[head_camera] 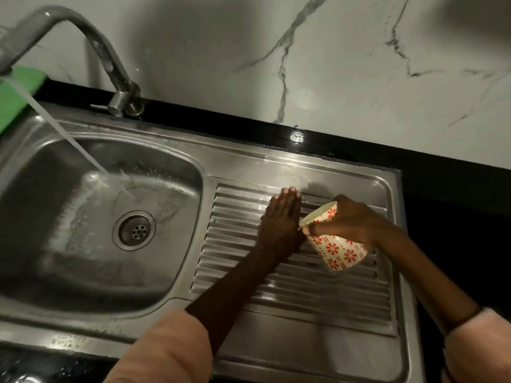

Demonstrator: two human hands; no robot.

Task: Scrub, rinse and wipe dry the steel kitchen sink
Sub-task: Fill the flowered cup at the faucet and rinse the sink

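Steel sink (249, 161) fills most of the view, set into a black counter (442, 172) under a white marble-veined wall (331, 64). Its rounded basin (69, 258) lies on the left with a round perforated drain (134, 230) at the bottom; the ribbed drainboard (304, 288) takes the right half. The metal looks wet and streaky, with soapy film along the far rim. A curved grey tap (105, 51) rises at the back, and a stream of water (69, 139) falls slantwise into the basin beside the drain.

Left hand (280, 217) lies flat, palm down, on the upper ridges of the drainboard, fingers straight and pressed together, the forearm stretched diagonally from a pink sleeve (166, 349). Right hand (351, 219) wraps its fingers around a cream cup (331, 244) printed with red flowers, tipping it so the rim points toward the left hand, just beside it. A green object (16, 92) sits at the far left edge.
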